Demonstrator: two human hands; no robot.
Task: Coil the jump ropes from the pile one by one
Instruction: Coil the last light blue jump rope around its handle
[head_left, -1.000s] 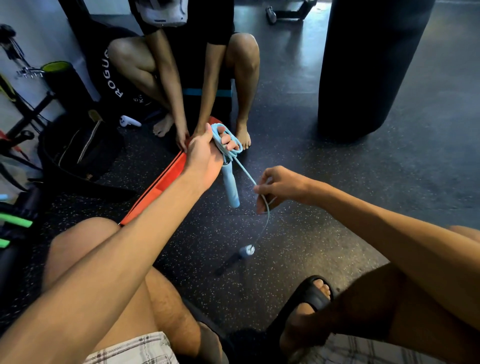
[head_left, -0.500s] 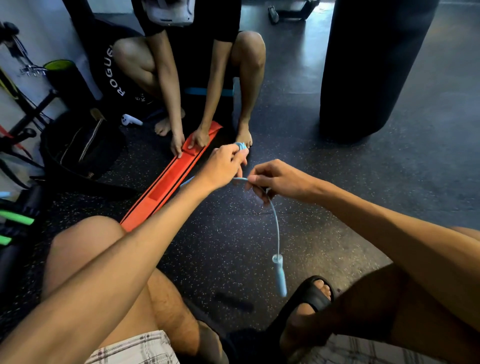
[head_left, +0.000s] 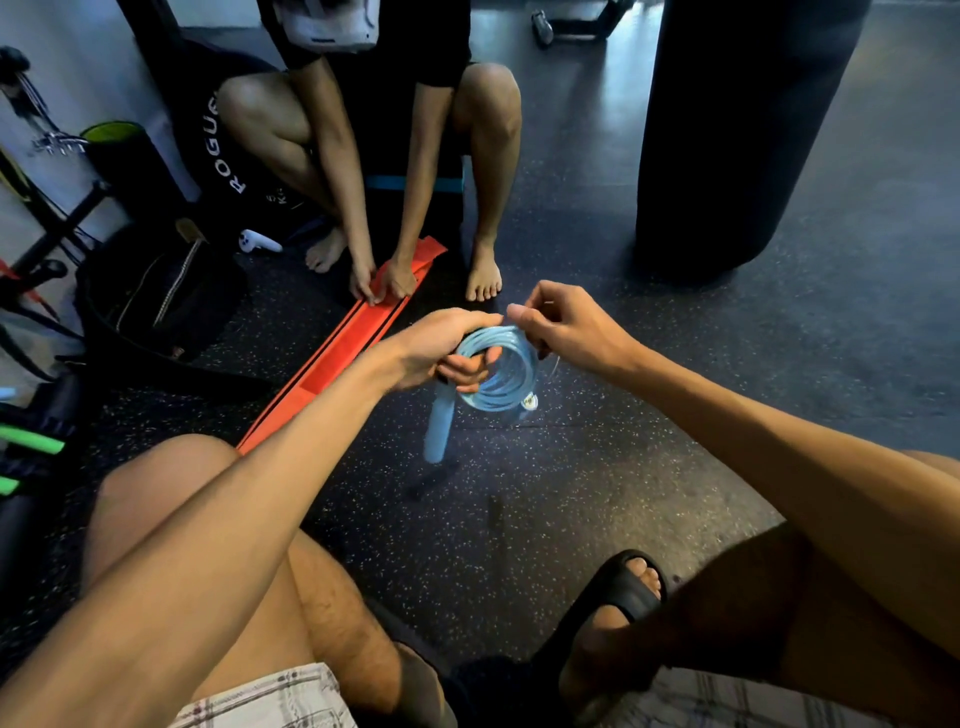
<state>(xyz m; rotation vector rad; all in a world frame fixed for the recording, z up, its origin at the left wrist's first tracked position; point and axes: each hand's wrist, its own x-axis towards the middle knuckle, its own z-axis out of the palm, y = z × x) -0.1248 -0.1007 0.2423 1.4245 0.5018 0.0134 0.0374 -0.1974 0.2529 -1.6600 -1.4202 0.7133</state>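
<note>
Left hand (head_left: 436, 344) grips rope (head_left: 522, 375); right hand (head_left: 566, 328) seemingly pinches.

hanging handle (head_left: 438, 431) — blurred | second handle (head_left: 529, 401) — mostly behind coil (head_left: 498, 371) | punching bag (head_left: 727, 130) cut off at top

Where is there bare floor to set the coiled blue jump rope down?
Bare floor lies beneath the jump rope, between the orange band and the sandal; more lies right of the right hand, before the punching bag. Left is crowded with the black bag and gear. Ahead, another person's hands press the band.
</note>
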